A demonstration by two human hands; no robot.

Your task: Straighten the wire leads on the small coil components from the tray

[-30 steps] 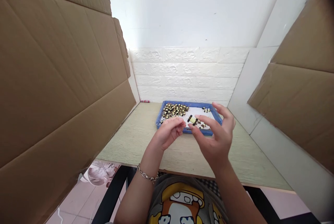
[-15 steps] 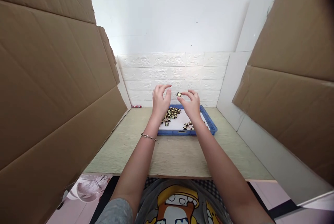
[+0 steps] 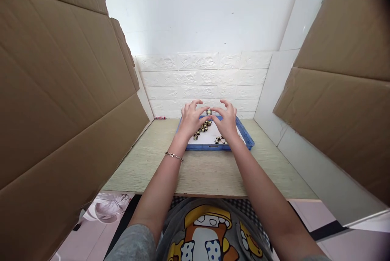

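A small transformer (image 3: 209, 112), yellow in the middle with black ends, is held up above the far part of the blue tray. My right hand (image 3: 225, 121) has thumb and index finger closed at its right side. From the left, my left hand (image 3: 191, 119) brings its thumb and index finger to the same piece, the fingertips at its left edge. The other fingers of both hands are curled loosely upward. Below, a pile of similar transformers (image 3: 203, 127) lies at the tray's left, partly hidden by my left hand. A smaller group (image 3: 220, 140) lies near its front right.
The blue tray (image 3: 210, 147) with a white lining stands on a pale wooden table (image 3: 210, 173). A red marker-like tube (image 3: 160, 117) lies at the back left. Cardboard sheets (image 3: 70, 90) rise on both sides, and a white brick-patterned wall (image 3: 201, 77) closes the back.
My left hand has moved right and its thumb and index finger now reach the transformer in my right hand. The view has tipped slightly downward in the frame's layout.
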